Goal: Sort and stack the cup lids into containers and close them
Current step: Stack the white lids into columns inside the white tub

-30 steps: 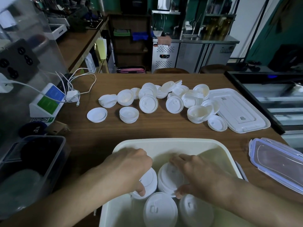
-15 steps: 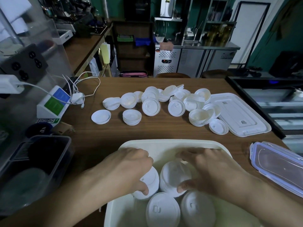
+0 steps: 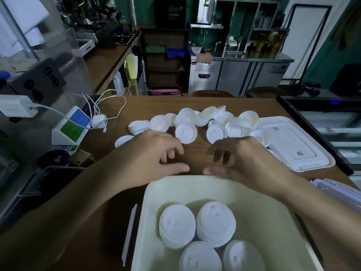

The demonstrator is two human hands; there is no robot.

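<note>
While round white lids point(image 3: 196, 224) fill the smooth cream tub point(image 3: 195, 185), both hands point(image 3: 156, 153) point(image 3: 242, 159) hover empty, fingers loosely curled.

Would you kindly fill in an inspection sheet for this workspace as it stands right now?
Surface: wooden table, brown, crowded at the far side.
Job's things: cream bin holds four lid stacks; loose cup lids piled beyond it; white bin lid flat at right; clear snap-lock lid at right edge.
Clutter: green and blue QR stand; dark bin at left.
Grippers: left hand and right hand above the bin's far rim, fingers curled, holding nothing.
Cables: white charger cable, coiled far left.
Surroundings: steel counter fridge, shelving behind.
</note>
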